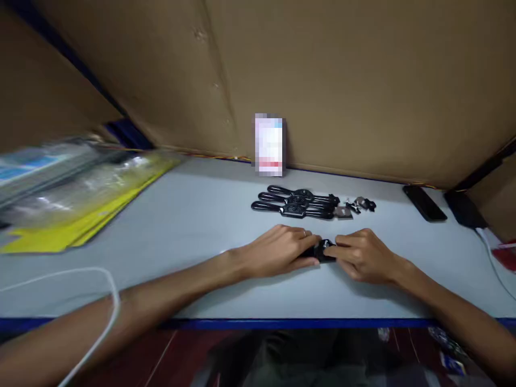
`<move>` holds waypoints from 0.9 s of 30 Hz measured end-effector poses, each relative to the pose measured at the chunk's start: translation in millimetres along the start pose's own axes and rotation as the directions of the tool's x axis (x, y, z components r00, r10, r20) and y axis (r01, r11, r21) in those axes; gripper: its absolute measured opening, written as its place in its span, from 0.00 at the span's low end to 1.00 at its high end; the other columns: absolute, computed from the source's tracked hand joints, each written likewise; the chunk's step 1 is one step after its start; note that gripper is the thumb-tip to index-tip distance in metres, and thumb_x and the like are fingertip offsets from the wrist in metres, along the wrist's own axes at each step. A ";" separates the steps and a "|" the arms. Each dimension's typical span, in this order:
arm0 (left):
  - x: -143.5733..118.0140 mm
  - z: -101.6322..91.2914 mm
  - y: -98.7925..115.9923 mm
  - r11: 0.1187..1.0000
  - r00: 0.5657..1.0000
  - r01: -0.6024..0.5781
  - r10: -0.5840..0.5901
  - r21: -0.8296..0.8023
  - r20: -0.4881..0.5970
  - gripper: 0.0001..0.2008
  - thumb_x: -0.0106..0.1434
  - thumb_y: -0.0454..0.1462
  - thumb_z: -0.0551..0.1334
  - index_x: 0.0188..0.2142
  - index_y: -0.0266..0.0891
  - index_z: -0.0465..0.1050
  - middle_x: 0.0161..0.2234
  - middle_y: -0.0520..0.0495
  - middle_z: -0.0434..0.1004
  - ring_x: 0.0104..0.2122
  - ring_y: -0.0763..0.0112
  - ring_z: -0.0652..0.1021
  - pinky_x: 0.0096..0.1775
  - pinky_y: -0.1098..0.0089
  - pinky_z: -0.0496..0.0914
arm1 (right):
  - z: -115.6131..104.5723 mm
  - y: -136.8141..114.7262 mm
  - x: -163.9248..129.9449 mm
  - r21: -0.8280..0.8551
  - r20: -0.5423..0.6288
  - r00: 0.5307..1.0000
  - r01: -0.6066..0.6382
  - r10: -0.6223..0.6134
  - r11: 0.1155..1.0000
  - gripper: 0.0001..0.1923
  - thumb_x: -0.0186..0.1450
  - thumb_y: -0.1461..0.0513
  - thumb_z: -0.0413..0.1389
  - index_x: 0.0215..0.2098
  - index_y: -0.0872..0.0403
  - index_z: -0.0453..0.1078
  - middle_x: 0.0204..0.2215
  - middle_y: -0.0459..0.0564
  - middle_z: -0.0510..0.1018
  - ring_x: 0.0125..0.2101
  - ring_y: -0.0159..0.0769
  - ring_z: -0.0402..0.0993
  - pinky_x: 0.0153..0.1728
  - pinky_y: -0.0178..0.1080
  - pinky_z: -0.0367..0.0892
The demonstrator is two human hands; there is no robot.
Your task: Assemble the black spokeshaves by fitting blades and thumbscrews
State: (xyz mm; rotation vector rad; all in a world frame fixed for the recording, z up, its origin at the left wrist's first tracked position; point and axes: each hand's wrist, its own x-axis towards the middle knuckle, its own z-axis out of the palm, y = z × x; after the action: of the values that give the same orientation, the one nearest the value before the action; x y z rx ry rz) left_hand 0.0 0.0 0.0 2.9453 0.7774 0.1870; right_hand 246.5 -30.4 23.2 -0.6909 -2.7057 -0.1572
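On the pale tabletop [193, 236], head view: a black tool [321, 252] is held between the two hands, near the front edge; only its middle is left showing
Left hand [280, 250]: the fingers are laid together over the tool's left part, the thumb set along the near side, so that it is clamped between them
Right hand [365, 255]: the fingers are bent and bunched at the tool's right part, a fingertip at the shiny middle; whether anything is pinched there cannot be told
Weight and stiffness: hard metal is suggested by the look, probably rigid and rather heavy for its size
Surface: the black finish is glossy and may be found slippery
Best hold: judged from the three black tools [296, 200] lying close together beyond the hands, a rounded handle is best gripped, with the middle left free
Metal plate [343, 213]: it is seen by the right ends of those tools; its edge may be sharp, so the flat faces are better held
Small parts [365, 204]: they are scattered just beside the plate, probably light and easily dropped
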 end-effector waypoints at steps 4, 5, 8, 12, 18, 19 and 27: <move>1.0 0.2 0.5 1.000 1.000 -0.010 0.010 -0.010 -0.017 0.25 0.76 0.53 0.48 0.52 0.36 0.71 0.37 0.44 0.81 0.34 0.62 0.81 0.32 0.65 0.67 | 4.0 7.2 -4.0 -0.027 0.014 0.999 -0.042 0.042 0.999 0.17 0.66 0.70 0.46 0.32 0.56 0.77 0.23 0.45 0.72 0.19 0.30 0.53 0.24 0.39 0.46; 1.0 0.1 0.7 1.000 1.000 -0.011 0.011 -0.012 -0.021 0.25 0.76 0.53 0.48 0.52 0.36 0.71 0.37 0.44 0.80 0.33 0.62 0.80 0.32 0.64 0.67 | 4.6 8.2 -4.5 -0.032 0.015 0.998 -0.059 0.059 0.998 0.17 0.66 0.70 0.46 0.32 0.56 0.77 0.23 0.46 0.73 0.19 0.29 0.54 0.24 0.39 0.46; 0.8 -0.5 1.1 1.000 1.000 -0.011 0.011 -0.016 -0.028 0.24 0.76 0.53 0.48 0.51 0.37 0.71 0.36 0.44 0.80 0.33 0.63 0.80 0.32 0.64 0.67 | 5.4 8.6 -4.8 -0.035 0.017 0.994 -0.104 0.105 0.994 0.18 0.67 0.69 0.45 0.33 0.56 0.77 0.24 0.46 0.74 0.20 0.29 0.56 0.25 0.39 0.47; 0.3 -0.3 1.0 1.000 1.000 -0.004 0.003 -0.020 -0.030 0.24 0.76 0.53 0.48 0.51 0.37 0.71 0.36 0.44 0.80 0.32 0.64 0.80 0.31 0.64 0.66 | 6.0 6.1 -4.4 -0.043 0.011 0.991 -0.131 0.131 0.991 0.18 0.68 0.68 0.46 0.34 0.56 0.78 0.24 0.47 0.75 0.20 0.30 0.58 0.25 0.39 0.47; 0.3 0.6 0.3 1.000 1.000 0.000 -0.001 -0.027 -0.019 0.24 0.76 0.53 0.49 0.52 0.37 0.71 0.37 0.44 0.80 0.33 0.62 0.80 0.31 0.64 0.66 | 5.0 2.2 -3.3 -0.060 0.032 0.983 -0.180 0.183 0.982 0.16 0.67 0.67 0.47 0.33 0.56 0.78 0.24 0.47 0.76 0.21 0.30 0.60 0.25 0.40 0.45; 0.4 0.5 0.3 1.000 1.000 -0.002 0.001 -0.028 -0.022 0.24 0.76 0.53 0.49 0.52 0.37 0.71 0.37 0.44 0.80 0.33 0.62 0.80 0.31 0.63 0.66 | 4.3 1.3 -3.0 -0.066 0.036 0.980 -0.191 0.194 0.979 0.16 0.67 0.67 0.47 0.32 0.56 0.77 0.24 0.47 0.76 0.21 0.30 0.60 0.25 0.40 0.45; -0.6 -0.4 0.0 0.999 0.999 -0.012 0.011 -0.033 -0.038 0.23 0.76 0.52 0.49 0.51 0.37 0.71 0.36 0.45 0.80 0.33 0.63 0.80 0.31 0.64 0.66 | 2.4 -4.8 2.1 -0.127 0.037 0.942 -0.326 0.332 0.937 0.17 0.71 0.58 0.51 0.29 0.56 0.75 0.22 0.48 0.77 0.21 0.30 0.62 0.25 0.39 0.42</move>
State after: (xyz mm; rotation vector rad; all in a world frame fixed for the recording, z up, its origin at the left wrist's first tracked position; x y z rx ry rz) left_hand -0.5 -0.3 0.3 2.9239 0.7552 0.2549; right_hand 241.7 -33.2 21.6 -1.1889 -2.6017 -0.2188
